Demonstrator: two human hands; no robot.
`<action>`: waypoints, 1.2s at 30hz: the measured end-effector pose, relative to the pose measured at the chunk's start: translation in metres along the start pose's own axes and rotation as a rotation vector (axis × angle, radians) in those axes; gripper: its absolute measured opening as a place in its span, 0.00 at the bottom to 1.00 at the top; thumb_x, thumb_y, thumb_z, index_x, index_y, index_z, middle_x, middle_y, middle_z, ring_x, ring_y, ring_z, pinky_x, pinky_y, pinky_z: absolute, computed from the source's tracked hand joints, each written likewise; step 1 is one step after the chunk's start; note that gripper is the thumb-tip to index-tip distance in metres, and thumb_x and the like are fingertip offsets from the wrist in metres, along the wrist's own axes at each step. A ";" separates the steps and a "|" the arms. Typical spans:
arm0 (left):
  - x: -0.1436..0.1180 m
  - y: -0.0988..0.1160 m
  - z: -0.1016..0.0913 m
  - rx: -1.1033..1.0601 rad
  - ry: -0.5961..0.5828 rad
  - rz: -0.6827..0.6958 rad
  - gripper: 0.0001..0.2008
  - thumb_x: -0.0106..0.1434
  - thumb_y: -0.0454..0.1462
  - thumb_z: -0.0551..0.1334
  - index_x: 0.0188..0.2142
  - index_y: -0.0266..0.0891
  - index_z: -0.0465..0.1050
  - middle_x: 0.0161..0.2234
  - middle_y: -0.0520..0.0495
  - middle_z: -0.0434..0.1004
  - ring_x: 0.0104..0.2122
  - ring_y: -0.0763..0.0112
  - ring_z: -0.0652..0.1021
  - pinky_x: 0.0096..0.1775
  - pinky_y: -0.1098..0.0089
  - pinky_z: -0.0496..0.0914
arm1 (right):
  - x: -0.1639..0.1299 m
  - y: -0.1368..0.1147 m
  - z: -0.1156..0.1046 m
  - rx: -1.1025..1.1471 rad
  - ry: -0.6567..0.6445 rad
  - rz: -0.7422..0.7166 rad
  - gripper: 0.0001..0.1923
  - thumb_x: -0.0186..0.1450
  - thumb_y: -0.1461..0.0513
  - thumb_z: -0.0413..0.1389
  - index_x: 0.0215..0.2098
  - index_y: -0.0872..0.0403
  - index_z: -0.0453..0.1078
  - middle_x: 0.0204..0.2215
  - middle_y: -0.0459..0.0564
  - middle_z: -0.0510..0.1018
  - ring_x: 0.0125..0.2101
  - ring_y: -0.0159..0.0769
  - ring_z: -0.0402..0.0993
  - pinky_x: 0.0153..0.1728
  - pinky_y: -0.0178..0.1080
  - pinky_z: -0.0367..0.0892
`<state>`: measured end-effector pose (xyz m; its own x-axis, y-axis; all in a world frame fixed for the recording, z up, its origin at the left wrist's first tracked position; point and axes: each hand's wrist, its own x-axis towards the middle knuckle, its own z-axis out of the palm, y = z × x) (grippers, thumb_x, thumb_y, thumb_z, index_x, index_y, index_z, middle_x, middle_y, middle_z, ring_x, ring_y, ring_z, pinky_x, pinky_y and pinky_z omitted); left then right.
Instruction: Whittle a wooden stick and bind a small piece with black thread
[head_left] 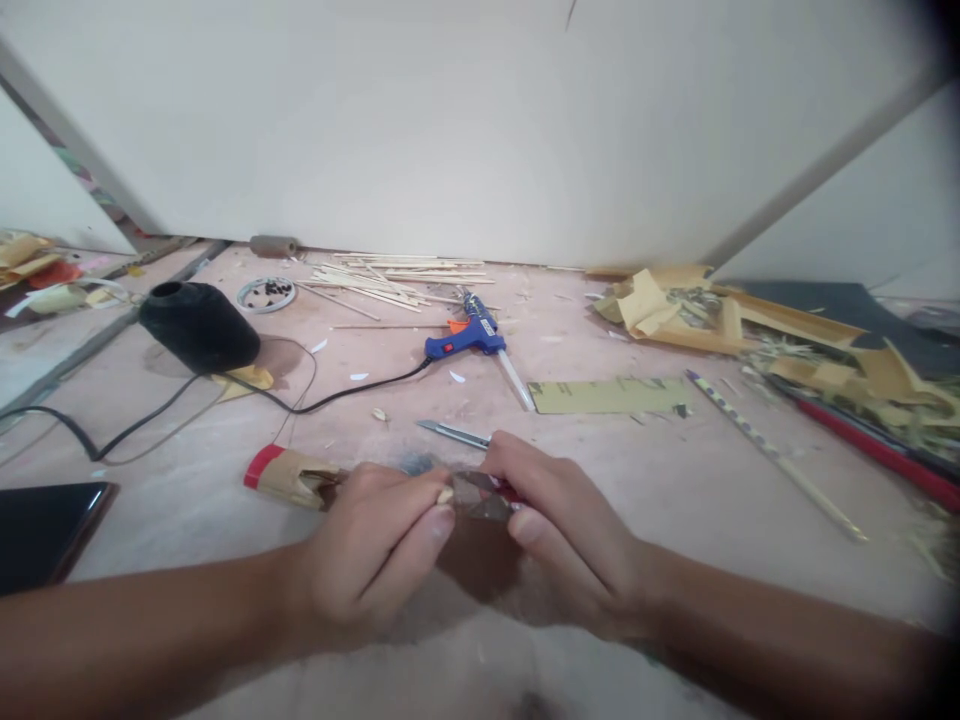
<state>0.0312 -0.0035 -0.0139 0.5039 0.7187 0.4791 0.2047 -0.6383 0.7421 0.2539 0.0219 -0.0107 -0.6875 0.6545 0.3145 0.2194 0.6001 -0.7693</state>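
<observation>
Low in the middle, my left hand [382, 535] is closed, thumb pressed to forefinger. A small pale stick end [445, 496] pokes out of that pinch. Just left of these fingers is a brown paper tube [289, 477] with a red band; whether they touch it is hidden. Facing it, my right hand [566, 530] is closed on a red-handled tool [508, 490] with dark metal blades, like small scissors. Its blades point at the pale end and look blurred. Behind my right fingers, a craft knife [454, 433] lies on the work surface.
A blue glue gun [469, 340] lies ahead, its cord running left past a black thread cone [199, 328]. Thin wooden sticks [390, 280] and a lid with dark bits [266, 293] are behind. Cardboard scraps [675, 310] and a pencil [776, 455] lie right; a phone [52, 530] left.
</observation>
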 end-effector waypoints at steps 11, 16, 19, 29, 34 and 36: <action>0.006 0.000 0.001 0.089 -0.053 0.106 0.12 0.67 0.29 0.53 0.27 0.38 0.66 0.21 0.52 0.67 0.20 0.73 0.66 0.25 0.70 0.60 | -0.002 0.003 0.009 -0.077 0.052 -0.041 0.26 0.75 0.43 0.44 0.36 0.55 0.66 0.26 0.43 0.71 0.24 0.28 0.62 0.27 0.33 0.56; 0.007 0.001 0.001 0.082 -0.094 0.095 0.13 0.66 0.29 0.52 0.25 0.38 0.65 0.20 0.52 0.65 0.19 0.72 0.64 0.25 0.69 0.59 | -0.002 0.002 0.005 -0.097 0.050 -0.061 0.24 0.76 0.45 0.45 0.37 0.56 0.68 0.26 0.43 0.71 0.24 0.27 0.62 0.26 0.32 0.57; 0.007 -0.001 0.002 0.064 -0.100 0.074 0.13 0.66 0.30 0.52 0.25 0.38 0.65 0.20 0.52 0.64 0.19 0.72 0.64 0.24 0.69 0.58 | -0.002 0.002 0.004 -0.082 0.034 -0.059 0.23 0.75 0.46 0.46 0.37 0.56 0.69 0.26 0.43 0.71 0.24 0.27 0.63 0.27 0.32 0.58; 0.000 -0.008 0.001 0.007 -0.107 0.065 0.12 0.69 0.31 0.52 0.29 0.38 0.67 0.24 0.48 0.72 0.23 0.70 0.71 0.28 0.70 0.62 | -0.001 0.002 0.004 -0.065 0.032 -0.057 0.22 0.75 0.46 0.47 0.37 0.55 0.68 0.26 0.44 0.70 0.23 0.28 0.61 0.25 0.32 0.56; 0.000 -0.006 0.000 -0.056 -0.079 0.115 0.12 0.72 0.31 0.50 0.38 0.39 0.72 0.31 0.46 0.78 0.26 0.68 0.74 0.32 0.70 0.67 | -0.002 0.002 0.004 -0.058 0.025 -0.061 0.20 0.75 0.48 0.49 0.38 0.56 0.70 0.26 0.44 0.71 0.24 0.28 0.62 0.26 0.32 0.57; 0.001 -0.006 -0.002 -0.094 -0.105 0.100 0.12 0.73 0.32 0.50 0.41 0.39 0.72 0.31 0.46 0.77 0.27 0.68 0.74 0.33 0.70 0.67 | -0.002 0.003 0.004 -0.058 0.028 -0.065 0.20 0.75 0.49 0.50 0.38 0.56 0.70 0.26 0.44 0.71 0.24 0.29 0.62 0.26 0.32 0.57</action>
<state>0.0288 0.0014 -0.0173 0.6034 0.6169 0.5053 0.0721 -0.6732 0.7359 0.2535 0.0204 -0.0157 -0.6823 0.6253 0.3788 0.2151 0.6669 -0.7135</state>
